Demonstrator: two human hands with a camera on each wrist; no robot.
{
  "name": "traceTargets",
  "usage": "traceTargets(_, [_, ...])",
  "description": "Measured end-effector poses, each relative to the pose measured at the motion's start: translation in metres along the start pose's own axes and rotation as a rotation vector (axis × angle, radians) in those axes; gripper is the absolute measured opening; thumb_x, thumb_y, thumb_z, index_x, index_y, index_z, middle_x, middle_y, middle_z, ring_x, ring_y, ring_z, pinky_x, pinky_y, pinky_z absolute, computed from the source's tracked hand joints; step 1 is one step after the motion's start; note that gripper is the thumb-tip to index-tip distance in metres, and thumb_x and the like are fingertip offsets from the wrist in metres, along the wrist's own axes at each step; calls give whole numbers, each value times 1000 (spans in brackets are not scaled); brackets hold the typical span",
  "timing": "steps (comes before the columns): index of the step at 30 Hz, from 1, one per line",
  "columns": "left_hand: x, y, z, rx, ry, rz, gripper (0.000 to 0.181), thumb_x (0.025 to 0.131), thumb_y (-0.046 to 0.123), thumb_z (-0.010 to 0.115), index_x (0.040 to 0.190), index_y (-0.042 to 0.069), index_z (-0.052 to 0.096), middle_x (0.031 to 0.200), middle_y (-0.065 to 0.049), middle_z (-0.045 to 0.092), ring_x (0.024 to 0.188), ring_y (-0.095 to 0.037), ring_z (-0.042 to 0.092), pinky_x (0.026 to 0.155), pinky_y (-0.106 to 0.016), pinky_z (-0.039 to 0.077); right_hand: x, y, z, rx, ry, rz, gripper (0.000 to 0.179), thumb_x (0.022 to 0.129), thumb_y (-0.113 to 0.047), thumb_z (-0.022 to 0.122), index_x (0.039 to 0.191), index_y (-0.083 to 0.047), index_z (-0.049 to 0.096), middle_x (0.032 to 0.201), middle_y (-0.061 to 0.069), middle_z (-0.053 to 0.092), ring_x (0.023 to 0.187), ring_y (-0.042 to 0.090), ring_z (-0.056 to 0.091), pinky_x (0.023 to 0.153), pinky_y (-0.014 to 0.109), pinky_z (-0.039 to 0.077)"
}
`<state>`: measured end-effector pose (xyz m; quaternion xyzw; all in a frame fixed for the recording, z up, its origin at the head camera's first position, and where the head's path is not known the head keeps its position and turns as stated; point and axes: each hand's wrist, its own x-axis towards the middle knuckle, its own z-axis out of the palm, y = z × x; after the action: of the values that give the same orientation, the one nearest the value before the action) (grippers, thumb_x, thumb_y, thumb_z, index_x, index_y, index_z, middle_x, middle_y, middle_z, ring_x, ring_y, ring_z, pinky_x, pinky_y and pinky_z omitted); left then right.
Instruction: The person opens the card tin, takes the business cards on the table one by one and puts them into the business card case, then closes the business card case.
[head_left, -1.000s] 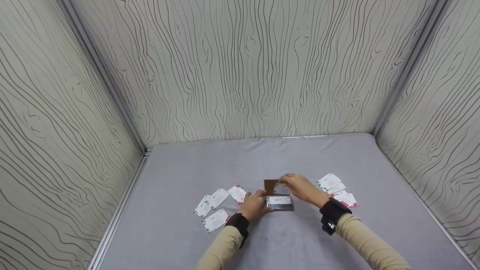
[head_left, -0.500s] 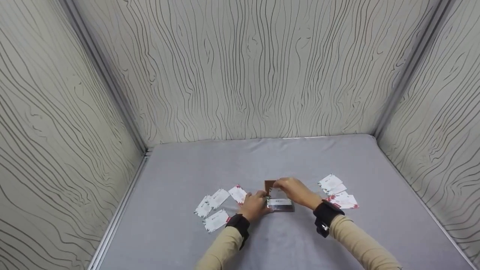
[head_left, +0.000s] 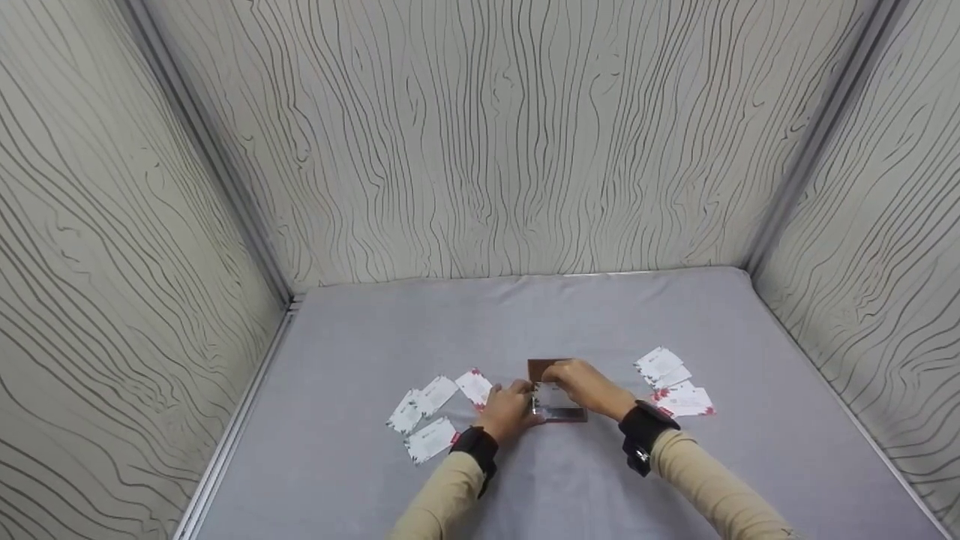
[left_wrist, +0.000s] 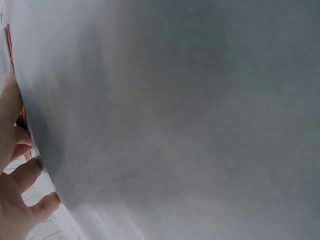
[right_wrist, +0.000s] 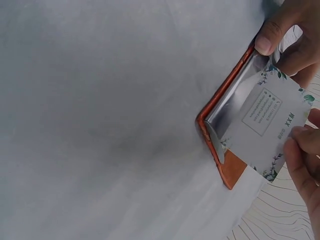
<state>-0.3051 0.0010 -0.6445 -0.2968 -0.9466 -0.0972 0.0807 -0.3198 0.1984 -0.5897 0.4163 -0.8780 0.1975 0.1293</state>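
Observation:
A brown card case [head_left: 574, 416] with a shiny metal holder lies unfolded on the cloth, its brown flap [head_left: 535, 368] toward the far side. My left hand [head_left: 506, 411] grips the case at its left side. In the right wrist view, that hand's thumb [right_wrist: 263, 44] presses on the case's rim. Between thumb and fingers, my right hand [head_left: 589, 384] pinches a white business card [right_wrist: 267, 117] with leaf-printed corners. The card slants over the metal holder [right_wrist: 237, 95], its lower edge at or inside it; how deep is unclear. The left wrist view shows mostly cloth and left fingers [left_wrist: 27, 172].
Several white cards lie left of the left hand, among them a leaf-printed card [head_left: 431, 441] and a red-flowered card [head_left: 474, 388]. Further cards [head_left: 660, 364] overlap on the right, near the right wrist. Patterned panels [head_left: 480, 150] enclose the grey cloth-covered table [head_left: 360, 337].
My right hand has moved left and slightly nearer with the card, bringing it down over the metal holder and the card seen there earlier. The left hand has stayed on the case.

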Motion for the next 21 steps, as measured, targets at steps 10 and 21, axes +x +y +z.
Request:
traceTargets(10, [0, -1, -1, 5, 29, 14, 34, 87, 43, 72, 98, 11, 72, 118, -3, 61, 104, -19, 64, 91, -46, 45, -1, -2, 5, -5, 13, 41, 14, 84, 9, 68, 93, 0, 72, 88, 10, 69, 80, 26, 67, 74, 39, 55])
traceTargets(21, [-1, -3, 3, 65, 66, 58, 37, 87, 45, 71, 101, 11, 73, 117, -3, 63, 106, -19, 63, 90, -46, 46, -9, -3, 15, -60, -23, 87, 23, 82, 7, 69, 104, 1, 72, 95, 10, 66, 86, 26, 65, 74, 39, 55])
